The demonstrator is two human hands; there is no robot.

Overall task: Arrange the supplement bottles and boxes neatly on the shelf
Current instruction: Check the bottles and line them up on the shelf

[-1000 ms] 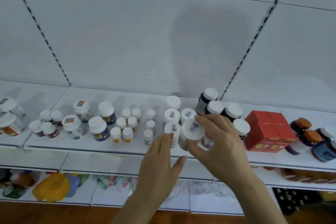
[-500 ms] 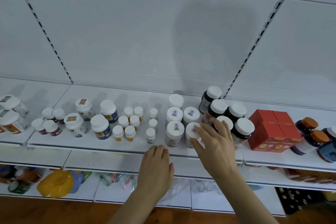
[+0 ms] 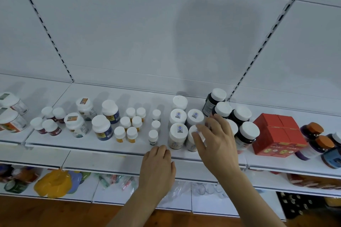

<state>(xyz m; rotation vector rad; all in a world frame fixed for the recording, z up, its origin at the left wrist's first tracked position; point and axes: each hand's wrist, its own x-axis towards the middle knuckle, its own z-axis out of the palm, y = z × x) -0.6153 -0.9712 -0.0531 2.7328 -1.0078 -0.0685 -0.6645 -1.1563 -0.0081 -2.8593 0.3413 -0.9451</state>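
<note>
Fingers (image 3: 201, 129) of the right hand (image 3: 217, 143) are spread and lie on top of the front white bottle (image 3: 191, 141), bent a little over its cap; I cannot tell if they grip it or only touch it. That bottle stands upright near the front edge of the shelf (image 3: 114, 147), and the hand hides most of its cap. Just left of it stands another white bottle with a sticker (image 3: 178, 135) on its cap, upright too, and two more like it stand right behind. The left hand (image 3: 158, 167) rests on the front edge of the shelf with its fingers curled down and holds nothing. Bare shelf shows between the white bottles and a line of three tiny bottles (image 3: 155, 127) to the left. To the right, dark bottles with white caps (image 3: 247, 132) stand close together, one partly hidden by the right hand. Next to them sit red boxes (image 3: 276, 134), flat and side by side. Far right, bottles with orange caps (image 3: 316, 131) are cut off by the edge of the view. Far left, big jars (image 3: 13, 121) are cut off too. Things on the lower shelf (image 3: 53, 182) are blurry and hard to make out.
</note>
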